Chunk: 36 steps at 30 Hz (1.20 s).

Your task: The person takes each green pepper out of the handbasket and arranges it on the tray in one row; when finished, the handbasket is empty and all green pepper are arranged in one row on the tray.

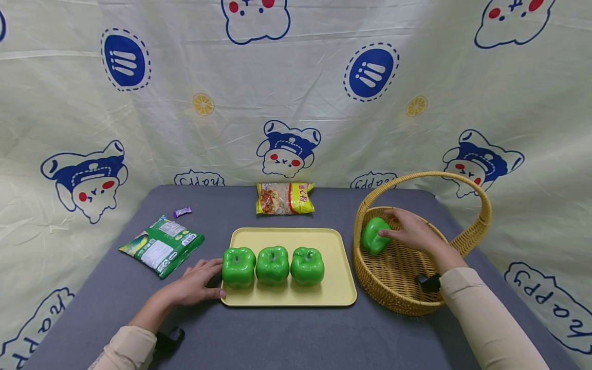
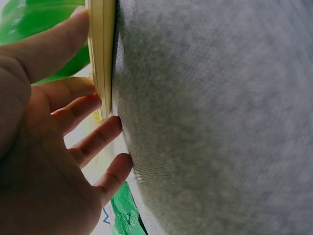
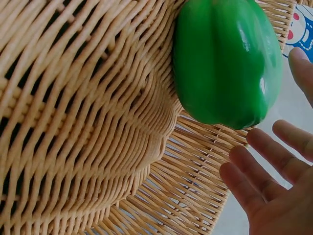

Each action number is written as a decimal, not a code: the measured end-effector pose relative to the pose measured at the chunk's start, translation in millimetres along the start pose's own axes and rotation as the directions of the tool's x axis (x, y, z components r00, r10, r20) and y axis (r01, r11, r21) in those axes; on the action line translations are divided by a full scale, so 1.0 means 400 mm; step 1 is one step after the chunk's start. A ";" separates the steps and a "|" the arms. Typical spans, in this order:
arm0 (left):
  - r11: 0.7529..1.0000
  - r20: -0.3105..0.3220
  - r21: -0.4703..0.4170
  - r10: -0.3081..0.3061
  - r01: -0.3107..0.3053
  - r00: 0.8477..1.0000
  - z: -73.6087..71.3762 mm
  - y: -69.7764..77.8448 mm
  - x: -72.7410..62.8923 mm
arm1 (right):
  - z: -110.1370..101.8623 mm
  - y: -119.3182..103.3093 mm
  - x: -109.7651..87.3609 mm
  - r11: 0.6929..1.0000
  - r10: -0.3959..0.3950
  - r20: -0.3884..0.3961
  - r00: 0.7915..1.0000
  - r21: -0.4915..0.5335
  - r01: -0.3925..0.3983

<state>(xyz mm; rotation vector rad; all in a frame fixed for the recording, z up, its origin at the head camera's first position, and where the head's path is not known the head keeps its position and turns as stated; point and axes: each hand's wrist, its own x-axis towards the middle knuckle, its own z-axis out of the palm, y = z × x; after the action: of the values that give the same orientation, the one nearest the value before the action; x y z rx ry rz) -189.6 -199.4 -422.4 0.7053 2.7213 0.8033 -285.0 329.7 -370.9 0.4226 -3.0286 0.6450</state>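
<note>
Three green bell peppers, the left one [image 1: 238, 267], the middle one [image 1: 273, 264] and the right one [image 1: 307, 265], stand in a row on a pale yellow tray [image 1: 333, 288]. My left hand [image 1: 196, 283] rests at the tray's left edge, thumb and fingertips against its rim [image 2: 100, 54], palm empty. A fourth bell pepper [image 3: 225, 63] lies inside the wicker basket [image 1: 393, 295], leaning on its left wall. My right hand [image 1: 411, 234] reaches into the basket beside that pepper. Its fingers [image 3: 261, 169] are spread and straight, with a small gap to the pepper in the right wrist view.
A green snack bag [image 1: 164, 246] and a small purple packet [image 1: 182, 212] lie at the left. Behind the tray is a yellow and red food packet [image 1: 284, 199]. The basket's tall handle [image 1: 425, 176] arches over the right arm. A printed cloth [image 1: 300, 77] hangs behind the grey table.
</note>
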 end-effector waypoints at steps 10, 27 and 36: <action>1.000 0.012 -0.016 -0.011 0.011 1.000 -0.004 0.004 -0.003 | 0.011 0.015 0.006 1.000 -0.009 0.032 0.999 -0.013 0.009; 1.000 0.005 -0.011 -0.006 0.006 1.000 -0.004 0.003 -0.004 | 0.011 0.017 0.002 0.998 -0.011 0.037 0.999 -0.060 0.014; 1.000 0.003 -0.002 -0.011 0.011 1.000 -0.004 0.001 -0.001 | 0.010 0.014 -0.001 0.997 -0.017 0.028 0.999 -0.071 0.019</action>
<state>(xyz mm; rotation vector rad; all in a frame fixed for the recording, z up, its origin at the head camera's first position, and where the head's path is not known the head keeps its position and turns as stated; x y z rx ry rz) -189.6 -199.8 -420.9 0.6898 2.7192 0.8018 -285.8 333.1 -376.8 0.4601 -3.0588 0.5325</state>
